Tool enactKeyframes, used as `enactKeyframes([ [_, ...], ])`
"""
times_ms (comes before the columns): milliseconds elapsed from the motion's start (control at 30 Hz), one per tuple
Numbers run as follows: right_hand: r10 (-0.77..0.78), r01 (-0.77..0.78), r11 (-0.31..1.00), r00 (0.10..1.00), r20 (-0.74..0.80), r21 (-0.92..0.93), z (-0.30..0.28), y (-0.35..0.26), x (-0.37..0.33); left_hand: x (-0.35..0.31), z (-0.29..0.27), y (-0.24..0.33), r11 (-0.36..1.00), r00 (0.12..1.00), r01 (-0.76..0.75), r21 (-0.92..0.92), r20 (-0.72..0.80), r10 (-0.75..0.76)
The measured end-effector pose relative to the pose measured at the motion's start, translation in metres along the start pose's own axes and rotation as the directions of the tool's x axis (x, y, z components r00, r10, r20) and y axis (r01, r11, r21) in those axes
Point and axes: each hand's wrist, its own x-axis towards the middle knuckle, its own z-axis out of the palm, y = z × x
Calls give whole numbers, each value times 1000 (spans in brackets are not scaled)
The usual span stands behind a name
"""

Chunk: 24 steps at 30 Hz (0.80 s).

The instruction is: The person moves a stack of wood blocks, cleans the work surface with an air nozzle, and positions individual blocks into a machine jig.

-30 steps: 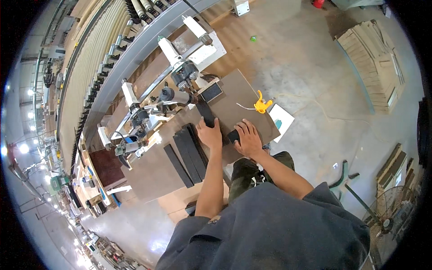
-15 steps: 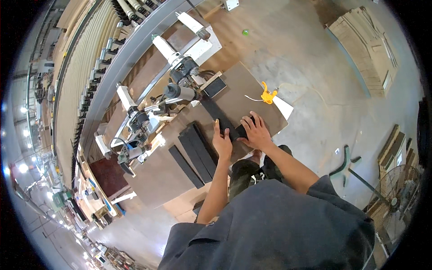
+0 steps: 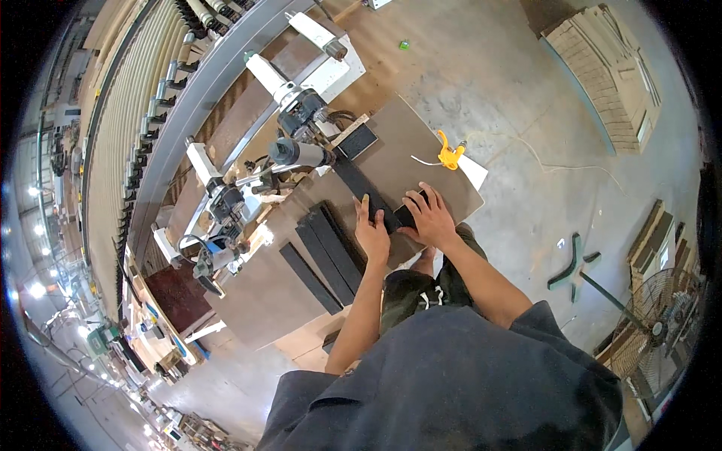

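Observation:
A long black strip (image 3: 359,182) lies on the brown board tabletop (image 3: 259,308), its far end at the grey cylindrical motor (image 3: 299,153) of a machine. My left hand (image 3: 373,234) grips the strip's near end, fingers along its side. Beside it, my right hand (image 3: 431,218) rests over a short black block (image 3: 407,216), fingers bent over it; the block sits against or very close to the strip. Several more black strips (image 3: 325,252) lie side by side to the left of my left hand, with a narrower strip (image 3: 309,278) apart from them.
A yellow air blow gun (image 3: 450,156) with a hose lies at the tabletop's right edge, by a white sheet (image 3: 472,173). Beyond stands a machine with white cylinders (image 3: 267,75) and a roller conveyor (image 3: 135,113). Stacked boards (image 3: 605,79) and a standing fan (image 3: 658,327) are on the right.
The whole view has shifted slightly. My hands keep nearly the same hold on the strip and the block.

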Motion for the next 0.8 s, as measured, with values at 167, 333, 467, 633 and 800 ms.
enactKeyframes([
  [167, -21, 21, 1000, 999, -27, -1, 4, 5, 0, 0, -4, 10, 995, 995, 87, -50, 48, -84],
  [333, -1, 1, 1000, 1000, 15, 1, 4, 5, -1, 0, -6, 19, 988, 990, 138, -74, 50, -135],
  [467, -2, 1, 999, 1000, 18, 34, 2, 3, 3, 3, -5, 18, 992, 992, 122, -31, 9, -122],
  [633, -15, 16, 999, 999, -32, 30, 6, 8, 4, 5, -5, 25, 998, 998, 59, -13, -10, -59],
  [800, -47, 47, 999, 999, -19, 17, 5, 12, 5, 5, -7, 29, 997, 997, 76, 11, 6, -77],
])
